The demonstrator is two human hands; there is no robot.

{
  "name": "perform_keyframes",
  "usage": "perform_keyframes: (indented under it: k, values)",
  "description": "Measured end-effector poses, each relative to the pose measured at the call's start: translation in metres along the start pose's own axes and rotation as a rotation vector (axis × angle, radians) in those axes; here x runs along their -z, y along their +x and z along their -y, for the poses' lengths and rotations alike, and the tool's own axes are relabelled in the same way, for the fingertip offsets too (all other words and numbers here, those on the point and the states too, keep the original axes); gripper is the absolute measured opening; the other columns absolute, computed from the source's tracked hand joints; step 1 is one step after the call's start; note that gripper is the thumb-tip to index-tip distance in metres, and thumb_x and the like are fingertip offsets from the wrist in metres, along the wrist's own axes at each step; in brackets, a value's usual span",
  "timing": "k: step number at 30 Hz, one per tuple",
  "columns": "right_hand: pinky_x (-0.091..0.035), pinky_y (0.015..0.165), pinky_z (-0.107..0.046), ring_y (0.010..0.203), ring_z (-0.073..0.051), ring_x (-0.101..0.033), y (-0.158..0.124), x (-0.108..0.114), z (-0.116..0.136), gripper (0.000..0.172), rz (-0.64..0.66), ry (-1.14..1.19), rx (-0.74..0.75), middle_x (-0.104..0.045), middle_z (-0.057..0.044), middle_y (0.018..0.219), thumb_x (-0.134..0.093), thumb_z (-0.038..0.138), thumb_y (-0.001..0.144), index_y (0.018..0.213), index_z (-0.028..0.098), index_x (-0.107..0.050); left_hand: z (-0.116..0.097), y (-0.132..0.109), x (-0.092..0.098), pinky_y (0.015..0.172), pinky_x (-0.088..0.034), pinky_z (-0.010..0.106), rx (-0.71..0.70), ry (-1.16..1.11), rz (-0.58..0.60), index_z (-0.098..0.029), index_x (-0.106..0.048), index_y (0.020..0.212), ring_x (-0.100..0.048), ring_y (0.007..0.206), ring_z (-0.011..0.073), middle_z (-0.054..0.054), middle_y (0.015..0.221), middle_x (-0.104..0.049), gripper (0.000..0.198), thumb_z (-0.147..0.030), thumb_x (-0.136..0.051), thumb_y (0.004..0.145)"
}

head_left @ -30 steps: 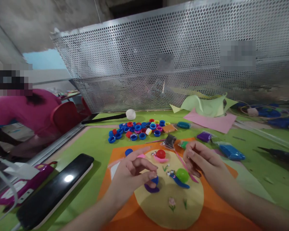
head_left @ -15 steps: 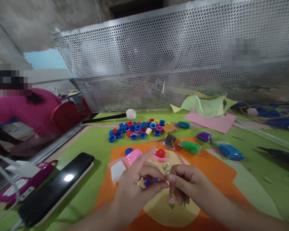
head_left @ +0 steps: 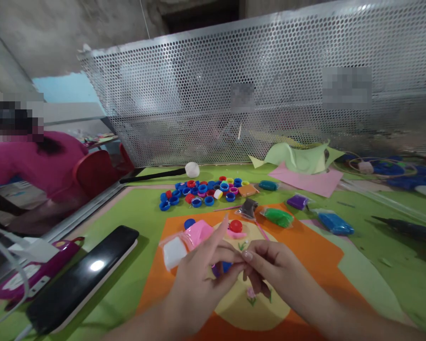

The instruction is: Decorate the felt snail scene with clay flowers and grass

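Note:
My left hand [head_left: 202,277] and my right hand [head_left: 275,265] meet fingertip to fingertip above a pale yellow disc [head_left: 250,319] on orange paper [head_left: 319,241]. Thumb and fingers are pinched on both sides, and whatever lies between them is too small or hidden to make out. My left index finger points up and away. On the disc, a pink flower with green leaves [head_left: 251,296] shows below my fingers. A red ball-shaped piece [head_left: 235,226] sits on a pink strip near the disc's far edge. Blue pieces [head_left: 222,269] are partly hidden behind my left hand.
Packets of white clay [head_left: 174,252], pink clay [head_left: 199,233], green clay [head_left: 279,217] and blue clay [head_left: 335,222] surround the paper. Many bottle caps [head_left: 203,188] lie behind. A lit black lamp [head_left: 88,279] and purple power strip [head_left: 35,270] stand left. A person in pink [head_left: 53,163] sits beyond.
Both hands stay pinched together and have shifted slightly left in the view. The camera view has moved a little; the things on the table keep their places.

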State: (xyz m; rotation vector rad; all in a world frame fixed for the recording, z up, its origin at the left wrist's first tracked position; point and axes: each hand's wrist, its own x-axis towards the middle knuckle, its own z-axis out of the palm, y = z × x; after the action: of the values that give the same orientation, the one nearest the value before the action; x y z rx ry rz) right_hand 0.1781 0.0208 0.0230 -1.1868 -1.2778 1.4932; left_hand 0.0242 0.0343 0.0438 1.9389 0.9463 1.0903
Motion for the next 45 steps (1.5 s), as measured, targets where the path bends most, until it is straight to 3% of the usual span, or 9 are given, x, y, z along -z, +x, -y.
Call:
perform_keyframes:
  k: [5,9,13,18,21,26,33,38,45]
  values:
    - [-0.032,0.036,-0.018,0.036,-0.006,-0.043,0.001,0.001,-0.001,0.047,0.030,0.019,0.025,-0.049,0.005,0.044,-0.054,0.064,0.069,0.060,0.019,-0.046,0.001,0.001,0.001,0.069,-0.044,0.027,-0.098,0.126,0.017,-0.025,-0.066,0.080,-0.060,0.063,0.0157,0.000,0.069,-0.070,0.010,-0.017,-0.060,0.078]
    - [-0.034,0.040,-0.019,0.038,-0.006,-0.043,-0.002,0.000,0.003,0.043,0.055,0.007,0.024,-0.050,0.005,0.046,-0.056,0.058,0.071,0.061,0.018,-0.047,0.002,0.002,0.003,0.065,-0.042,0.026,-0.148,0.185,0.015,-0.027,-0.062,0.100,-0.058,0.065,0.0162,-0.001,0.070,-0.069,0.023,-0.017,-0.060,0.079]
    - [-0.036,0.042,-0.019,0.040,-0.006,-0.044,-0.003,0.000,0.005,0.040,0.069,-0.024,0.034,-0.050,0.004,0.048,-0.055,0.056,0.073,0.063,0.018,-0.049,0.002,0.000,0.002,0.068,-0.041,0.028,-0.172,0.186,0.028,-0.029,-0.046,0.124,-0.057,0.067,0.0165,-0.001,0.074,-0.070,0.049,-0.014,-0.058,0.079]
    - [-0.037,0.041,-0.020,0.042,-0.008,-0.046,-0.007,0.001,0.009,0.037,0.054,-0.085,0.074,-0.050,0.003,0.049,-0.052,0.052,0.077,0.060,0.019,-0.049,0.003,0.007,0.003,0.060,-0.044,0.025,0.048,-0.074,-0.025,-0.024,-0.052,0.120,-0.054,0.060,0.0139,0.000,0.070,-0.066,0.046,-0.015,-0.061,0.076]
    - [-0.039,0.044,-0.020,0.045,-0.008,-0.047,-0.009,0.010,0.017,0.036,0.028,-0.133,0.164,-0.052,0.002,0.053,-0.047,0.050,0.081,0.062,0.019,-0.051,0.011,0.017,0.009,0.056,-0.045,0.023,0.245,-0.368,-0.112,-0.021,-0.042,0.128,-0.054,0.057,0.0115,-0.001,0.071,-0.066,0.059,-0.021,-0.065,0.074]
    - [-0.041,0.047,-0.023,0.049,-0.011,-0.050,0.009,0.050,0.018,0.033,-0.218,-0.372,0.337,-0.056,0.000,0.058,-0.044,0.045,0.084,0.065,0.019,-0.053,0.025,0.025,0.015,0.053,-0.047,0.021,0.402,-0.654,-0.190,-0.019,-0.028,0.136,-0.061,0.067,0.0142,0.004,0.075,-0.072,0.078,-0.020,-0.070,0.071]
    - [-0.040,0.051,-0.027,0.052,-0.014,-0.049,0.043,0.101,-0.008,0.034,-0.427,-0.486,0.362,-0.055,-0.001,0.058,-0.042,0.045,0.085,0.068,0.018,-0.053,0.020,0.023,0.015,0.050,-0.049,0.020,0.502,-0.809,-0.139,-0.019,-0.024,0.138,-0.065,0.074,0.0172,0.007,0.079,-0.073,0.084,-0.016,-0.072,0.069]
    - [-0.042,0.052,-0.028,0.056,-0.016,-0.052,0.040,0.098,-0.011,0.031,-0.425,-0.634,0.393,-0.057,-0.003,0.061,-0.039,0.041,0.088,0.070,0.019,-0.053,0.019,0.023,0.015,0.048,-0.049,0.020,0.553,-0.824,-0.127,-0.018,-0.028,0.136,-0.066,0.075,0.0201,0.006,0.075,-0.072,0.083,-0.018,-0.074,0.067]
    - [-0.043,0.064,-0.032,0.071,-0.022,-0.057,0.048,0.107,-0.019,0.017,-0.411,-0.918,0.437,-0.064,-0.007,0.077,-0.043,0.028,0.083,0.077,0.020,-0.056,0.021,0.024,0.015,0.052,-0.051,0.023,0.511,-0.791,-0.072,-0.016,-0.033,0.133,-0.062,0.060,0.0143,0.004,0.070,-0.070,0.077,-0.021,-0.074,0.068]
